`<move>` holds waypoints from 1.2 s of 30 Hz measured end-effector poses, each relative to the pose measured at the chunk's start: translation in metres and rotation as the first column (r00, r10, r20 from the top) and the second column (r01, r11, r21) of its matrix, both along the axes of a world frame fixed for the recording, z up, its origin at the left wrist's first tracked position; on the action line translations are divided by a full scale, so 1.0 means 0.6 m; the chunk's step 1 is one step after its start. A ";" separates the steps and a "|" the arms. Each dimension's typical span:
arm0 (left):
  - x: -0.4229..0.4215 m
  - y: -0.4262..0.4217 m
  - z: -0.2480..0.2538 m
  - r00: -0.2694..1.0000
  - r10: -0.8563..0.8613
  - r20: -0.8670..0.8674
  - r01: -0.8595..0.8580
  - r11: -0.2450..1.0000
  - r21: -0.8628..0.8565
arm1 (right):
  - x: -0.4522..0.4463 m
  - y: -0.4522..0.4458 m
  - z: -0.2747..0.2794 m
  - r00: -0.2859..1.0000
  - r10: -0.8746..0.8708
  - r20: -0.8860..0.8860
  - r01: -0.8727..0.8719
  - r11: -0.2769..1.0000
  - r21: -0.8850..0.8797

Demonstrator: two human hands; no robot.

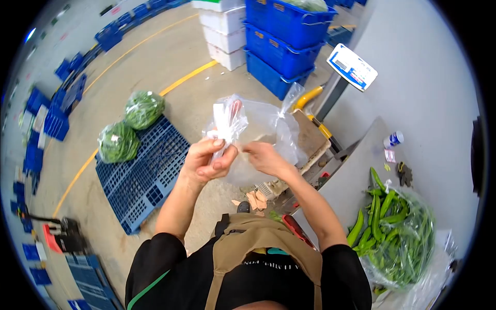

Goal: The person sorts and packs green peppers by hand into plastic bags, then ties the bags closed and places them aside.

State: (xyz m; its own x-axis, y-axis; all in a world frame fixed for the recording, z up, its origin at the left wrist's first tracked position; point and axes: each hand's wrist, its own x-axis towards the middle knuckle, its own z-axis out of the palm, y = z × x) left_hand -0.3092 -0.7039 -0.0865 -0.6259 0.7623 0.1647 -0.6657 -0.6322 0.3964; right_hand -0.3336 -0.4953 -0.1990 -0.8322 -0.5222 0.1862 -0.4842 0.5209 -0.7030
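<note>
A clear plastic bag hangs spread out in front of me at chest height. My left hand is closed on its gathered, crumpled edge, with thumb and fingers pinched together. On the other side, my right hand lies against the bag with fingers curled in on the plastic; their tips are partly hidden. Nothing can be made out inside the film. Green peppers lie to my right on a grey counter, spilling from a second clear bag.
Two bagged bundles of greens sit on a blue pallet at left. Blue crates and white foam boxes are stacked ahead. A scale display, a small can and dark gloves are at right.
</note>
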 end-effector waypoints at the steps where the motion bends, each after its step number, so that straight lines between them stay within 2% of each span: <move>1: -0.001 0.003 0.015 1.000 0.009 -0.018 -0.009 1.000 -0.001 | -0.024 -0.010 -0.041 1.000 -0.019 0.020 0.016 0.989 0.150; 2: -0.001 0.002 0.027 0.999 0.022 -0.033 -0.022 1.000 -0.001 | -0.037 0.010 -0.067 0.992 -0.126 -0.016 0.123 0.928 0.350; 4: -0.024 -0.029 0.013 0.995 0.093 -0.048 -0.094 0.995 -0.034 | -0.050 0.077 -0.099 0.948 -0.292 -0.130 0.298 0.663 0.687; 6: -0.054 -0.060 -0.024 0.982 0.189 0.010 -0.185 0.971 -0.151 | -0.049 0.147 -0.084 0.961 -0.188 -0.204 0.276 0.575 0.770; 7: -0.064 -0.061 -0.041 0.980 0.199 -0.016 -0.198 0.955 -0.221 | -0.050 0.178 -0.072 0.964 -0.130 -0.233 0.266 0.526 0.808; 11: -0.090 -0.004 -0.083 0.968 0.218 -0.123 -0.250 0.870 -0.425 | -0.104 0.282 -0.055 0.851 -0.208 -0.483 0.491 0.641 0.589; 13: -0.115 0.035 -0.132 0.962 0.224 -0.158 -0.273 0.840 -0.468 | -0.123 0.335 -0.055 0.774 -0.267 -0.574 0.589 0.635 0.499; 14: -0.122 0.063 -0.141 0.970 0.185 -0.160 -0.238 0.858 -0.455 | -0.132 0.342 -0.080 0.701 -0.295 -0.649 0.683 0.540 0.492; 15: -0.130 0.091 -0.156 0.975 0.156 -0.160 -0.212 0.869 -0.446 | -0.129 0.336 -0.083 0.758 -0.450 -0.473 0.652 0.551 0.521; 16: -0.132 0.125 -0.166 0.977 0.135 -0.165 -0.198 0.864 -0.464 | -0.126 0.331 -0.100 0.756 -0.469 -0.457 0.654 0.557 0.511; 17: -0.124 0.163 -0.165 0.976 0.136 -0.172 -0.204 0.857 -0.474 | -0.101 0.326 -0.083 0.821 -0.498 -0.279 0.571 0.725 0.386; 18: -0.120 0.198 -0.172 0.980 0.108 -0.170 -0.177 0.862 -0.474 | -0.057 0.322 -0.072 0.823 -0.466 -0.323 0.553 0.785 0.277; 20: -0.112 0.255 -0.194 0.978 0.033 -0.206 -0.129 0.873 -0.471 | 0.061 0.314 -0.020 0.677 -0.608 -0.414 0.653 0.756 -0.042; 22: -0.115 0.292 -0.211 0.984 -0.024 -0.178 -0.066 0.872 -0.485 | 0.149 0.352 -0.059 0.369 -0.745 -0.556 0.852 0.511 -0.118; 24: -0.113 0.325 -0.227 0.987 -0.059 -0.152 -0.026 0.861 -0.508 | 0.259 0.431 -0.100 0.145 -0.869 -0.474 0.988 0.153 0.024; 25: -0.115 0.339 -0.234 0.987 -0.074 -0.142 -0.010 0.855 -0.518 | 0.317 0.468 -0.065 0.101 -0.925 -0.366 0.990 0.055 0.133; 27: -0.117 0.368 -0.239 0.984 -0.105 -0.142 0.015 0.850 -0.527 | 0.397 0.541 -0.088 -0.077 -0.914 -0.398 0.931 -0.209 0.301; 30: -0.115 0.398 -0.240 0.984 -0.105 -0.143 0.010 0.838 -0.545 | 0.450 0.614 -0.103 -0.017 -0.921 -0.389 0.920 -0.167 0.355; 33: -0.119 0.425 -0.238 0.991 -0.059 -0.121 -0.020 0.824 -0.566 | 0.435 0.634 -0.117 0.021 -0.874 -0.486 0.905 -0.190 0.381; 36: -0.106 0.434 -0.208 0.992 -0.021 -0.127 -0.052 0.839 -0.541 | 0.407 0.640 -0.120 0.015 -0.902 -0.430 0.909 -0.166 0.381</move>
